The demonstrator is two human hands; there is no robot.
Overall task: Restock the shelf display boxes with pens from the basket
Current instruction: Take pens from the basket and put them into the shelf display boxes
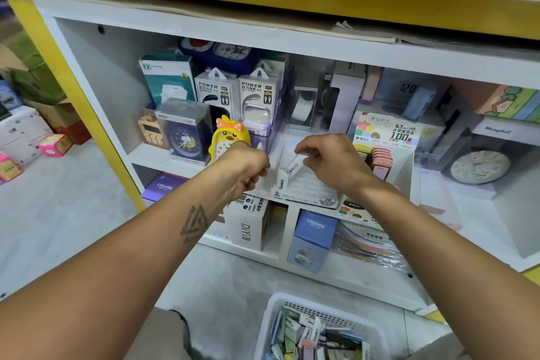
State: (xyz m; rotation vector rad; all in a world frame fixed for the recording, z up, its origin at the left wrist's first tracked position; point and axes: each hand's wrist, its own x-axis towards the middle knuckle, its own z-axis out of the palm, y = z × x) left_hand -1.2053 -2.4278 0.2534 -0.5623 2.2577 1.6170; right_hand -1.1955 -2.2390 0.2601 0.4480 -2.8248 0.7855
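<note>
Below me the basket (pixel 318 327) is well stocked, my right hand (pixel 330 161) pinching a white pack (pixel 295 166) over the display box (pixel 304 190), left hand (pixel 248 166) curled, contents unclear.

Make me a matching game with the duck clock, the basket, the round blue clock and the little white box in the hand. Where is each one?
1 duck clock
2 basket
3 blue clock
4 small white box

A on the floor, below the shelves
B pinched by the right hand
C inside a clear case on the shelf
D just behind the left hand

Pairs: 1-D, 2-A, 3-C, 4-B
</note>
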